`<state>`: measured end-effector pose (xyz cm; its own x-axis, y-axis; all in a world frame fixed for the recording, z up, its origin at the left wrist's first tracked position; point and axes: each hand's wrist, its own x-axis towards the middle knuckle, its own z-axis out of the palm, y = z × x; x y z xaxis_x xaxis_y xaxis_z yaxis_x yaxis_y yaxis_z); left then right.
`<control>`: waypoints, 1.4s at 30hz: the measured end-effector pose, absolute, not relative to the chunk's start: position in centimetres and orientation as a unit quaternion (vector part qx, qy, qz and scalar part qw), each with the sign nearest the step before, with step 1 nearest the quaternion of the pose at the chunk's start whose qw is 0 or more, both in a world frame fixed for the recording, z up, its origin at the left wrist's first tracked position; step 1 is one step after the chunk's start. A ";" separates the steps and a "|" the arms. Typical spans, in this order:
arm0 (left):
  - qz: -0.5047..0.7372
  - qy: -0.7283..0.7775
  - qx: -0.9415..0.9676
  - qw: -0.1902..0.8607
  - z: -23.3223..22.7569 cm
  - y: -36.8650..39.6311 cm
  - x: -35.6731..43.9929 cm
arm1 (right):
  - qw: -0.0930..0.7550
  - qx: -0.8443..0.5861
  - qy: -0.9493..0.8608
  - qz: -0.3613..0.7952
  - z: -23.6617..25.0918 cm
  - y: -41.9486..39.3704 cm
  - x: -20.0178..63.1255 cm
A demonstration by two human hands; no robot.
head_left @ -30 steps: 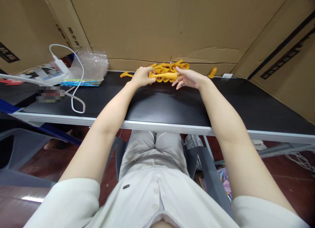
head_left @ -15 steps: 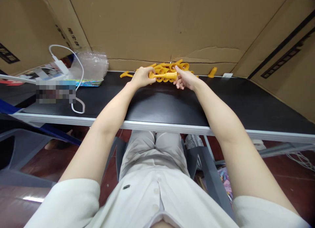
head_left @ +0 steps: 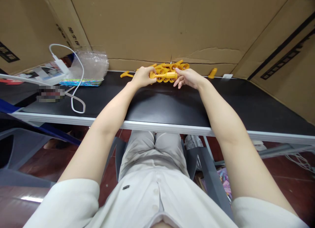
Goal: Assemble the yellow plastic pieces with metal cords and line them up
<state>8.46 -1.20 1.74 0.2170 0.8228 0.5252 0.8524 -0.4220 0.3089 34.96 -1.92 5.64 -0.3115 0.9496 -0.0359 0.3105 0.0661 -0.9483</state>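
Near the back of the black table, a yellow plastic piece lies level between my hands. It has a thin twisted stem and a wider ribbed end at the right. My left hand is closed on its left end. At the ribbed end, my right hand holds it with thumb and forefinger, the other fingers loosely curled. Just behind is a pile of yellow cup-ended pieces, partly hidden by my hands. A yellow T-shaped piece lies left of my left hand.
A lone yellow cap-like piece stands at the back right, beside a small white object. Clear plastic bags, colourful packets and a white cable lie at the left. Cardboard walls the table's back.
My right hand has shifted slightly to the right, its fingers a little straighter at the ribbed end. My left hand and the yellow piece have barely moved.
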 end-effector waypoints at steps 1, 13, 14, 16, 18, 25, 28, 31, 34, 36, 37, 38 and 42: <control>-0.324 -0.533 -0.782 0.026 1.6 -1.1 8.4 | 0.335 -0.488 -0.649 0.478 5.3 -1.5 34.8; -0.326 -0.531 -0.781 0.035 1.3 -0.6 8.4 | 0.332 -0.541 -0.636 0.440 4.2 0.6 34.6; -0.325 -0.529 -0.783 0.033 1.3 -0.6 8.3 | 0.324 -0.544 -0.637 0.440 4.6 0.1 34.6; -0.328 -0.522 -0.787 0.029 1.3 -0.4 8.2 | 0.303 -0.546 -0.644 0.443 5.4 -1.1 34.6; -0.334 -0.518 -0.787 0.025 1.3 -0.3 8.1 | 0.298 -0.523 -0.659 0.451 6.2 -2.3 34.8; -0.330 -0.518 -0.789 0.019 1.5 -0.4 8.1 | 0.340 -0.460 -0.714 0.404 5.8 -2.3 35.5; -0.336 -0.514 -0.789 0.030 1.6 -0.7 8.2 | 0.338 -0.462 -0.714 0.402 5.3 -1.7 35.3; -0.332 -0.523 -0.784 0.038 1.8 -1.1 8.4 | 0.341 -0.475 -0.694 0.420 5.1 -1.7 34.7; -0.335 -0.523 -0.783 0.039 1.9 -1.2 8.5 | 0.361 -0.484 -0.671 0.431 4.9 -1.5 34.1; -0.336 -0.520 -0.785 0.038 1.8 -1.2 8.6 | 0.364 -0.503 -0.657 0.428 4.7 -1.3 34.0; -0.335 -0.520 -0.785 0.037 1.8 -1.3 8.6 | 0.360 -0.515 -0.651 0.426 4.6 -1.1 33.9; -0.332 -0.522 -0.785 0.036 1.8 -1.3 8.6 | 0.354 -0.527 -0.644 0.426 4.6 -0.9 33.9; -0.313 -0.542 -0.779 0.038 2.2 -1.7 8.9 | 0.333 -0.544 -0.622 0.454 4.5 -0.4 34.1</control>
